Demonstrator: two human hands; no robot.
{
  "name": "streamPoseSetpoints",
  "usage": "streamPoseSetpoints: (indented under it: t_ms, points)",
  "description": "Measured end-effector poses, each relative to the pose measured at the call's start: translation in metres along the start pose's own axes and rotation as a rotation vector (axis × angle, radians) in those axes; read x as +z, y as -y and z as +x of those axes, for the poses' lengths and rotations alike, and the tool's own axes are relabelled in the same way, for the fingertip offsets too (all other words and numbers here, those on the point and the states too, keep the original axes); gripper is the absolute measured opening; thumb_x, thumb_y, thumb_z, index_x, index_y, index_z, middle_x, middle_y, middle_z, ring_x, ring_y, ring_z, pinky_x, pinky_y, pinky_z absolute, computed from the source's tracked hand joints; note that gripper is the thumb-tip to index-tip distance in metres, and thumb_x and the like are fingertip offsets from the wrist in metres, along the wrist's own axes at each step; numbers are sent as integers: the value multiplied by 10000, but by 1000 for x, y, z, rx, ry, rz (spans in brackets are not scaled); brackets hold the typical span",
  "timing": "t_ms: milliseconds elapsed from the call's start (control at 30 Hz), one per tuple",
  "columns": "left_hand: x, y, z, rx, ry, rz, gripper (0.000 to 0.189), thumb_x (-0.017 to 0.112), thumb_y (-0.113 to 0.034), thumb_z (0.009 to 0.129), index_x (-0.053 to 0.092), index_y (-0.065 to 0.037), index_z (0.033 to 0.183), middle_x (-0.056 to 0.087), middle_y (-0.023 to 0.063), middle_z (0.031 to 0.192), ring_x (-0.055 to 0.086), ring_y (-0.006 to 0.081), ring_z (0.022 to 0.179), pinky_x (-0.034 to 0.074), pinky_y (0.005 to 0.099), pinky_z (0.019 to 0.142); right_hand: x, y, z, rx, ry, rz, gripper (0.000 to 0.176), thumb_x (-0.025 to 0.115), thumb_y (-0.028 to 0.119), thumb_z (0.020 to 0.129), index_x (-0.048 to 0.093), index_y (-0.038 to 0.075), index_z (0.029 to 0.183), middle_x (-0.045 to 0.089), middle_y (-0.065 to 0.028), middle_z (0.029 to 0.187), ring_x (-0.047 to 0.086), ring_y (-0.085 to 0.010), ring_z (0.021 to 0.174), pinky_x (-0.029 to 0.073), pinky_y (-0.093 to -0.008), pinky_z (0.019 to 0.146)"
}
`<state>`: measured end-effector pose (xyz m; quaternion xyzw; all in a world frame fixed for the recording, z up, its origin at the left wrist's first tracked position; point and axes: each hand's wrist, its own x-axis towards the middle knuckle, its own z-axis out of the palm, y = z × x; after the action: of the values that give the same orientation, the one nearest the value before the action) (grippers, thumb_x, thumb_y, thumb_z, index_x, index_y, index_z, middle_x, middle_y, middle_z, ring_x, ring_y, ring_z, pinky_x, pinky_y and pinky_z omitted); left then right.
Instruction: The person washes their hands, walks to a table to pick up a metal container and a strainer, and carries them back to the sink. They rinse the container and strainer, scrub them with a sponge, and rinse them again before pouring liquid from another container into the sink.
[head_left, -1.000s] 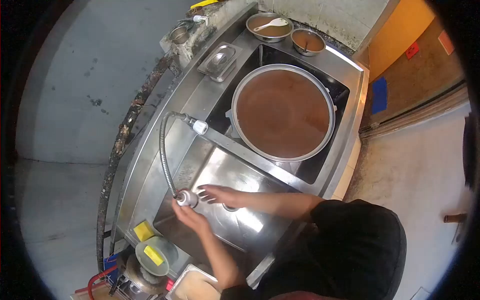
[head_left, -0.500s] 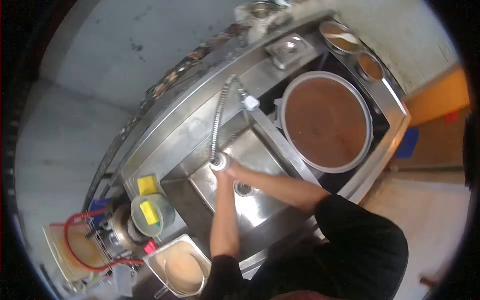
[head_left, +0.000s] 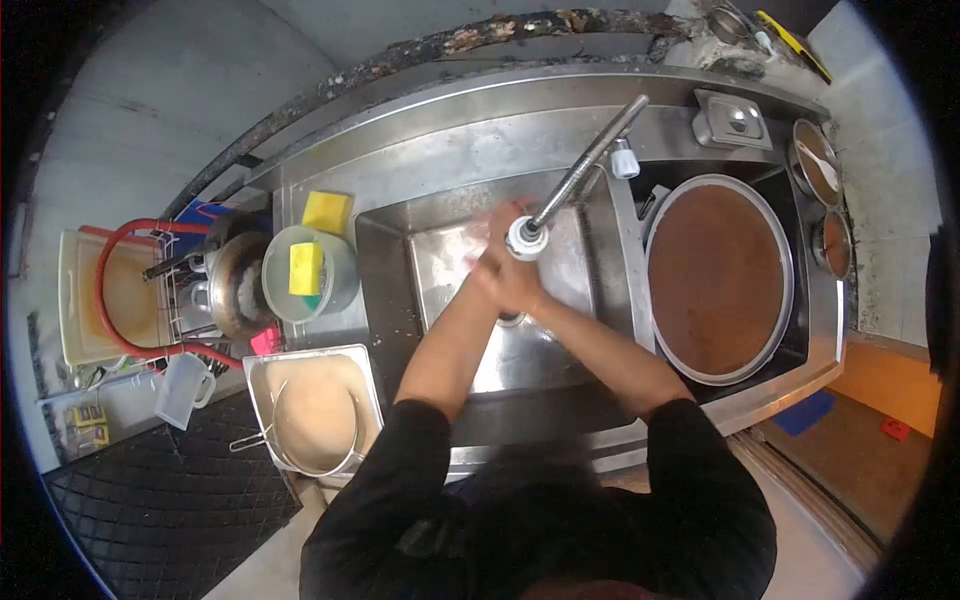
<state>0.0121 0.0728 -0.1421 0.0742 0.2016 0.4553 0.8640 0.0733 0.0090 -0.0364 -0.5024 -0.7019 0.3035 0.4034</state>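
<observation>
Both hands meet over the steel sink [head_left: 440,385], below the white head of a faucet [head_left: 527,238] with a flexible metal neck. My left hand [head_left: 485,268] comes in from the left and presses against the other hand, its fingers smeared by motion. My right hand [head_left: 517,285] lies against it from the right, directly under the faucet head, which hides part of it. No object shows between the hands. The drain [head_left: 511,319] is partly covered by my wrists.
Right of the sink stands a large round pot of brown liquid [head_left: 715,280]. To the left are a green tub [head_left: 343,285] with a yellow sponge [head_left: 306,269], another sponge [head_left: 327,212] and a rectangular pan [head_left: 258,375] holding a strainer [head_left: 314,425]. A lidded steel container [head_left: 730,122] sits behind.
The view has turned and levelled, bringing the left-hand rack and pan further into sight. My hands stay together under the faucet head, now blurred and with fingers further apart.
</observation>
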Motion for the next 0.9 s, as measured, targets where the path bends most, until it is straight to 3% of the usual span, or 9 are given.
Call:
streamPoseSetpoints:
  t_ms: [33, 100, 200, 300, 467, 533, 700, 733, 900]
  points:
    - [16, 1, -11, -1, -15, -3, 574, 350, -457, 973, 426, 28, 1271, 502, 203, 1279, 469, 364, 1203, 392, 431, 1036, -5, 12, 0, -206, 262, 110, 306, 588, 328, 870, 637, 74, 1034, 609, -138, 1085, 497, -343, 1134, 355, -434, 1010]
    - [45, 12, -24, 162, -64, -89, 524, 394, -418, 965, 452, 41, 1210, 523, 212, 1195, 508, 345, 1128, 431, 419, 986, 25, -46, 16, -193, -69, -29, 322, 579, 318, 878, 622, 48, 1048, 614, -119, 1111, 512, -326, 1133, 365, -452, 1002]
    - [93, 43, -54, -50, -85, -204, 482, 465, -430, 937, 511, 13, 1121, 589, 162, 1013, 591, 270, 933, 497, 396, 853, 29, -100, 70, 442, -220, 578, 337, 568, 290, 887, 586, 28, 1098, 609, -133, 1120, 514, -326, 1126, 372, -479, 1001]
    - [68, 47, -55, 32, -52, -174, 509, 480, -487, 927, 517, -27, 1140, 608, 128, 1008, 611, 253, 878, 503, 398, 820, 61, -155, 47, 236, -53, 2036, 332, 523, 247, 918, 542, 3, 1142, 588, -191, 1139, 521, -331, 1137, 397, -452, 1011]
    - [-37, -32, -33, 35, -503, 124, 217, 484, -250, 973, 569, -52, 943, 624, 69, 869, 611, 167, 801, 513, 287, 746, 0, -42, -53, 967, -110, 1592, 328, 472, 207, 947, 511, -62, 1130, 592, -218, 1132, 595, -313, 1053, 478, -389, 960]
    - [10, -37, -62, 82, -485, 132, 192, 507, -217, 963, 573, -37, 972, 618, 42, 854, 578, 139, 751, 495, 266, 720, -54, -39, -90, 1043, -43, 766, 285, 533, 172, 934, 546, -21, 1143, 615, -136, 1135, 557, -211, 1108, 409, -298, 975]
    - [53, -6, -117, -81, -724, 222, 374, 463, -258, 967, 472, 25, 1211, 550, 178, 1211, 543, 283, 1141, 442, 369, 990, -205, 41, -96, 117, -151, 169, 402, 453, 314, 954, 557, 21, 1209, 488, -171, 1314, 421, -274, 1269, 322, -385, 1040]
    - [1, 17, -140, -12, -499, 326, 393, 453, -260, 970, 449, 30, 1235, 521, 202, 1272, 530, 293, 1167, 434, 376, 1001, -225, 57, -99, 15, -135, 244, 405, 455, 319, 952, 559, 21, 1206, 491, -171, 1307, 424, -274, 1263, 325, -386, 1035]
    - [-61, 81, -188, -195, -971, 9, 444, 417, -268, 982, 369, 6, 1328, 357, 190, 1425, 384, 296, 1307, 319, 397, 1086, -290, 104, -118, -148, -42, 539, 420, 466, 343, 942, 570, 21, 1190, 509, -167, 1271, 441, -276, 1234, 339, -392, 1009]
